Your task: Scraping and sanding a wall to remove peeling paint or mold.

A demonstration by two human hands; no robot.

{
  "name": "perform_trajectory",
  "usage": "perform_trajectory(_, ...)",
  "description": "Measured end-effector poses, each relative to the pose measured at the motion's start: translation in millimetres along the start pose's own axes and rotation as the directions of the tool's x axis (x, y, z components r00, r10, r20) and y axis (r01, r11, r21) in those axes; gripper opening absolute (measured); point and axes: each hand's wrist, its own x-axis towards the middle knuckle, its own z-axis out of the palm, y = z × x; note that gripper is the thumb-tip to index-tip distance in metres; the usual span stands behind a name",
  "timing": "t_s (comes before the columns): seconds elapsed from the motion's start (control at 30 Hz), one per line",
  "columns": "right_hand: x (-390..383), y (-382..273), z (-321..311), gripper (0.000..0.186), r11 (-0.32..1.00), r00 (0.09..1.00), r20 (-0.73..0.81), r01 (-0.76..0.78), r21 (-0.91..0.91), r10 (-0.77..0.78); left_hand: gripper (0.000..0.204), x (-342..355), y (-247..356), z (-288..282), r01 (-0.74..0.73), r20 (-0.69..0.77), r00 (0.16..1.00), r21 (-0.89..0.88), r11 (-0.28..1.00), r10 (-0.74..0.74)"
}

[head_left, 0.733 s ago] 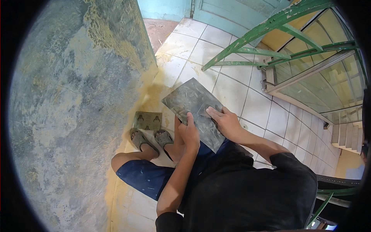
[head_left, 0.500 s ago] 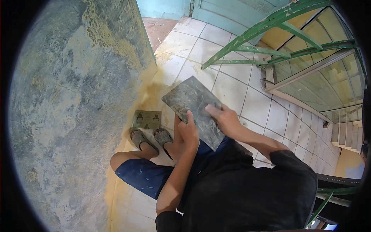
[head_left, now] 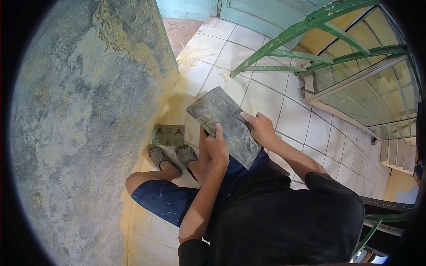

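Note:
A dark grey, scuffed sheet of sandpaper [head_left: 225, 116] is held up over my lap, its worn face toward me. My left hand [head_left: 217, 147] pinches its lower left edge, the thumb on top and the fingers underneath. On the right edge, my right hand [head_left: 261, 128] grips it the same way, thumb lying on the face. The fingers under the sheet are hidden. Beyond my sandalled feet, a greenish printed sheet [head_left: 168, 134] lies at the foot of the wall.
A patchy grey wall [head_left: 84, 124] with yellowish areas rises close on my left. Yellow dust covers the white tiled floor [head_left: 266, 99] beside it. A green metal frame [head_left: 284, 37] and glass-paned panels [head_left: 368, 84] stand at right. Behind is a light blue door [head_left: 262, 17].
My right thumb has slid from the middle of the sandpaper toward its right edge. The sheet has shifted only slightly; my left hand keeps its hold.

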Motion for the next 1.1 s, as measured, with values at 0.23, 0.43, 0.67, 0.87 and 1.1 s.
perform_trajectory(0.23, -23, -10, 1, 0.054, 0.979, 0.981, -0.085, 0.182, 0.089, -0.174, 0.049, 11, -17, -3, 0.022, -0.053, 0.998, -0.088, 0.996, -0.026)
perform_trajectory(0.43, -25, -22, -9, 0.053, 0.979, 0.979, -0.059, 0.197, 0.043, -0.195, 0.051, 11, -24, -7, -0.104, -0.091, 0.991, -0.025, 0.994, 0.101)
perform_trajectory(0.67, -3, -5, -11, 0.051, 0.997, 0.994, 0.089, -0.056, -0.044, 0.06, 0.052, 11, -15, -2, -0.055, -0.091, 0.994, 0.1, 0.993, 0.064)
perform_trajectory(0.87, -7, -5, -5, 0.057, 1.0, 0.999, 0.043, -0.013, 0.004, 0.013, 0.049, 8, -13, -2, -0.037, -0.06, 0.997, 0.0, 0.999, 0.037)
perform_trajectory(1.1, -19, -21, -5, 0.044, 0.928, 0.914, -0.207, 0.368, 0.058, -0.349, 0.048, 18, -27, -11, 0.018, -0.009, 1.0, -0.11, 0.994, -0.019)
